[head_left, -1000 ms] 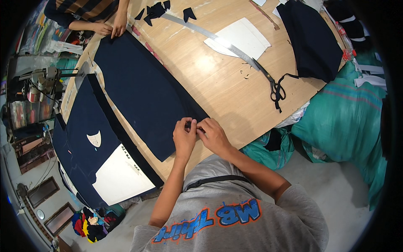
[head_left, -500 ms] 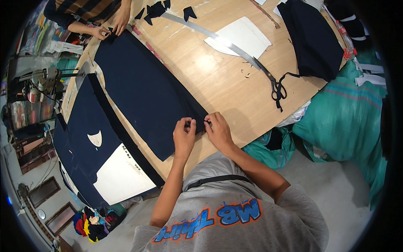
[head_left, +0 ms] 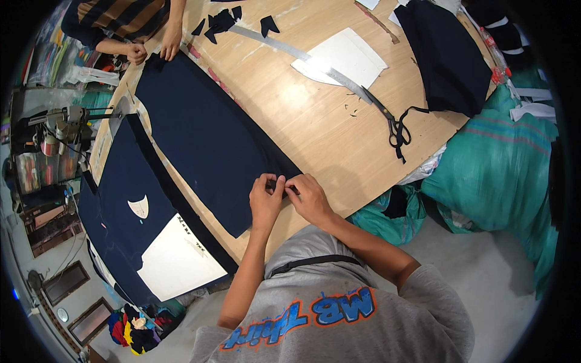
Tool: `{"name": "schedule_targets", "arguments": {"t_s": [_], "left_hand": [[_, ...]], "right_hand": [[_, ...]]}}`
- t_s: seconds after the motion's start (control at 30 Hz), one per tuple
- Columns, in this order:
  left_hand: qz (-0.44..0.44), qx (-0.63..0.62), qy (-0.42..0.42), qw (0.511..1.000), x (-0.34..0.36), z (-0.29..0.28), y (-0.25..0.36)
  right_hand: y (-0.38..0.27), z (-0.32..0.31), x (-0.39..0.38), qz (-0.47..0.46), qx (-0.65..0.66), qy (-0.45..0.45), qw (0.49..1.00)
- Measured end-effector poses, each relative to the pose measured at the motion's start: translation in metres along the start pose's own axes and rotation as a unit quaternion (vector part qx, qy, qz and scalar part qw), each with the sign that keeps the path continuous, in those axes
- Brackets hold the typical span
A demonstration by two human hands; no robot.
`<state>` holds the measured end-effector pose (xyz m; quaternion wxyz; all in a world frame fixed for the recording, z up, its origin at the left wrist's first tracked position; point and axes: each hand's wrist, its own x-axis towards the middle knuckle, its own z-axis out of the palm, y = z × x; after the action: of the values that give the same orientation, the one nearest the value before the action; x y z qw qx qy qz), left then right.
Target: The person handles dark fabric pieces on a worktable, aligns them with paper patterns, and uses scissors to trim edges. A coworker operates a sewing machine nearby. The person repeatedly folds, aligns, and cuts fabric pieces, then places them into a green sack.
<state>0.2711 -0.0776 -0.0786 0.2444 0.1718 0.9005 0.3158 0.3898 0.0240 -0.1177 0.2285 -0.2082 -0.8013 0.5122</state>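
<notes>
A long dark navy fabric panel lies slantwise over the wooden table, its near edge under my fingers. My left hand pinches that edge, thumb against fingers. Close beside it on the right, my right hand also grips the edge near the fabric's corner, its fingertips almost meeting the left thumb. At the panel's far end, a co-worker's hand rests on the cloth, while their other hand is curled just off it.
Black-handled scissors, a metal ruler and a white paper pattern lie on the wooden table. Left are more navy cloth with a white pattern piece, and a cutting machine. Green sacks stand right.
My right hand has slid left along the edge, closer to my left hand. One co-worker's hand has drawn back from the far end and curled. The view has shifted slightly.
</notes>
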Motion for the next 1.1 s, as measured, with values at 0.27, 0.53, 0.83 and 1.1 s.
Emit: {"name": "schedule_targets", "arguments": {"t_s": [0.27, 0.53, 0.83, 1.1], "left_hand": [[-0.003, -0.02, -0.008, 1.0, -0.001, 0.001, -0.005], [-0.004, -0.013, 0.005, 1.0, -0.001, 0.003, -0.003], [-0.011, 0.019, -0.001, 1.0, 0.011, 0.002, -0.005], [-0.019, -0.005, 0.006, 1.0, 0.003, 0.003, -0.003]], "right_hand": [[0.012, -0.007, 0.0, 0.079, -0.077, 0.044, 0.993], [0.001, -0.009, 0.004, 0.03, -0.156, 0.008, 0.987], [0.004, -0.008, 0.004, 0.161, 0.115, -0.036, 0.98], [0.013, -0.002, -0.001, 0.104, -0.072, 0.036, 0.991]]}}
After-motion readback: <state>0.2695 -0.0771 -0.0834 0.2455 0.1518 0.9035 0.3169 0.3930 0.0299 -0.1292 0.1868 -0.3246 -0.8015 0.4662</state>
